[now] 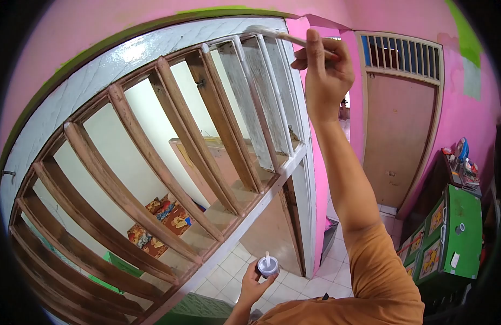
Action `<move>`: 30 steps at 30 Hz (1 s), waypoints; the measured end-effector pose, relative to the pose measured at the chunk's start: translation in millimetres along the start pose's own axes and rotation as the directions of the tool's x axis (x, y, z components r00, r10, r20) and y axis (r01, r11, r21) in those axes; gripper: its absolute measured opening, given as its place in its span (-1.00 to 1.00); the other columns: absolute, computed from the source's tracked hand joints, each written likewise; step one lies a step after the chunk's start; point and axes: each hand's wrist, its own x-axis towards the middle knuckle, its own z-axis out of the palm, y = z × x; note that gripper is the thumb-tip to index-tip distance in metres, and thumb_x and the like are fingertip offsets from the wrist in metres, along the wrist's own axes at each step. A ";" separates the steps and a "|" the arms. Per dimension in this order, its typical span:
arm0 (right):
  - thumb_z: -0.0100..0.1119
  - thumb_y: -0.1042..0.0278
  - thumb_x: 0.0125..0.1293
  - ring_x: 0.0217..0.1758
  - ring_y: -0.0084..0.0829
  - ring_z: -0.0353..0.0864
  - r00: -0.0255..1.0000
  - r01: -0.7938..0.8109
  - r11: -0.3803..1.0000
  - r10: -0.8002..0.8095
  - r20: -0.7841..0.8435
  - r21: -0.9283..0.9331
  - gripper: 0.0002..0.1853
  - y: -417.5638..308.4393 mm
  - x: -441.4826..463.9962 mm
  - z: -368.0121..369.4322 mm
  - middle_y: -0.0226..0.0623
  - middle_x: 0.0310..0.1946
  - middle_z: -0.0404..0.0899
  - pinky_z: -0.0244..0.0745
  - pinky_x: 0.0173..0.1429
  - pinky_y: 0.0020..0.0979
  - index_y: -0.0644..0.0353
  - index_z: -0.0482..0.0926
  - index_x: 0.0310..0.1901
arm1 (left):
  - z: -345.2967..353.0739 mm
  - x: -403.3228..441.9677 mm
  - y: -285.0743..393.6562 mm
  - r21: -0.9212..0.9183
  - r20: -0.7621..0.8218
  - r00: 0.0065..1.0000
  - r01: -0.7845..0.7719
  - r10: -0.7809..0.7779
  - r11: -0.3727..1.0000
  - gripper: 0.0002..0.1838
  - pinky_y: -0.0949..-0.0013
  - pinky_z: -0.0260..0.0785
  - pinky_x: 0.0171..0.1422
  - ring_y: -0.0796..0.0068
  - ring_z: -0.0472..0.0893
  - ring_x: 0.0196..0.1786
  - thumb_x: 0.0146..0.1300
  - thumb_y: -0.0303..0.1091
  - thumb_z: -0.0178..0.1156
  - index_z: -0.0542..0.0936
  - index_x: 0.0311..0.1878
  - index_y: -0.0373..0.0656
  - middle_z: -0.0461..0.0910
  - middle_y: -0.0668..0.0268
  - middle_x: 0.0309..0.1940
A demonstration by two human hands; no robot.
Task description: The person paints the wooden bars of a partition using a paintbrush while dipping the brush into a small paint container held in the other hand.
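My right hand (pixel 329 73) is raised at the upper right, closed around the handle of a paintbrush (pixel 293 39). The brush's bristles lie against the white-painted top beam (pixel 207 30) of a slatted wooden frame, near its right end. Low in the view, my left hand (pixel 254 284) grips a small paint can (pixel 267 266) with whitish paint and a pale stick inside. The rightmost slats (pixel 269 92) have white paint on them, while the slats (pixel 169 130) further left are bare brown wood.
A brown door (pixel 399 130) with a barred vent stands at the right, in a pink wall (pixel 369 16). Below it is a green cabinet (pixel 461 233) with items on the dark furniture behind. Through the slats a patterned mattress (pixel 163 227) shows. White tiles (pixel 228 273) cover the floor.
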 end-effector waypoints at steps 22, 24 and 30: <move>0.42 0.48 0.35 -0.60 -0.74 0.27 0.751 0.601 0.672 -0.288 0.594 -0.433 -0.84 -28.6 -30.1 -37.0 -0.44 -0.63 0.50 0.19 -0.54 -0.56 0.31 0.62 -0.34 | 0.2 -4.8 -7.4 -0.029 0.016 1.000 -0.004 0.004 1.000 -0.29 0.44 0.48 0.13 0.49 0.63 0.10 0.18 -0.52 0.50 0.36 0.35 -0.38 0.59 0.20 0.09; 0.47 0.47 0.29 -0.64 -0.69 0.29 0.785 0.565 0.705 -0.298 0.543 -0.430 -0.84 -33.0 -32.9 -42.5 -0.43 -0.65 0.44 0.22 -0.54 -0.55 0.24 0.62 -0.35 | -0.6 -3.8 -6.1 -0.034 0.012 1.000 -0.012 0.013 0.999 -0.28 0.44 0.48 0.13 0.49 0.62 0.10 0.17 -0.51 0.51 0.36 0.35 -0.38 0.59 0.20 0.09; 0.46 0.45 0.30 -0.63 -0.64 0.42 0.885 0.417 0.862 -0.312 0.346 -0.287 -0.86 -21.8 -3.4 -10.9 -0.43 -0.64 0.53 0.30 -0.52 -0.59 0.22 0.64 -0.33 | -4.0 -4.8 -7.7 0.024 0.022 0.999 0.029 -0.030 0.999 -0.29 0.32 0.50 0.29 0.38 0.62 0.19 0.18 -0.54 0.48 0.34 0.34 -0.44 0.57 0.11 0.14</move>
